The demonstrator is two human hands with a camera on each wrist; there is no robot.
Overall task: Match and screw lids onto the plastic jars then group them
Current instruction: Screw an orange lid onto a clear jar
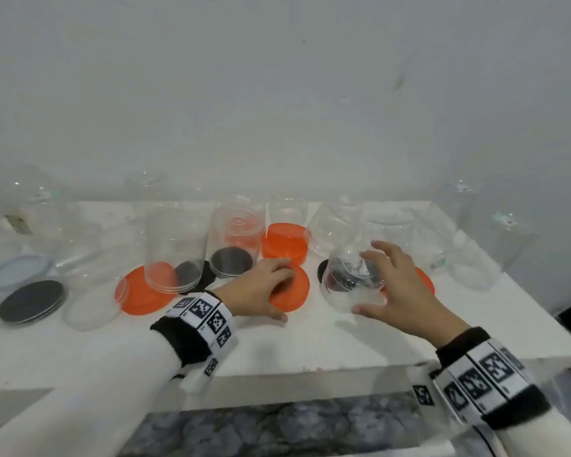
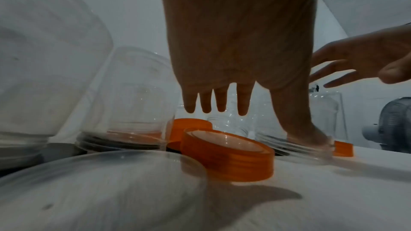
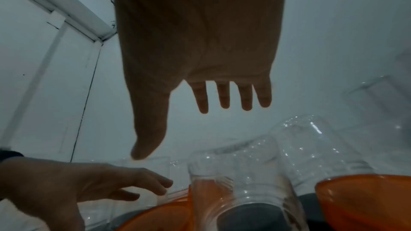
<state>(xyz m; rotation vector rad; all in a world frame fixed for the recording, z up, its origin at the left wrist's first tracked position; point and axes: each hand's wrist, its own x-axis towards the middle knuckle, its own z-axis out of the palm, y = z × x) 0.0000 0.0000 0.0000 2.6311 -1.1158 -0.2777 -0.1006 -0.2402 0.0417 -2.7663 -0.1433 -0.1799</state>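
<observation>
On the white table an orange lid lies flat, and my left hand hovers over its left side with straight fingers. In the left wrist view the left hand stays above the orange lid without touching it. A small clear jar stands mouth down, partly over a black lid. My right hand is spread wide around it. The right wrist view shows the right hand open above the jar, apart from it.
Stacked orange lids sit behind the left hand. Upturned clear jars stand over orange and black lids. A black lid and a grey lid lie far left. More clear jars crowd the back right.
</observation>
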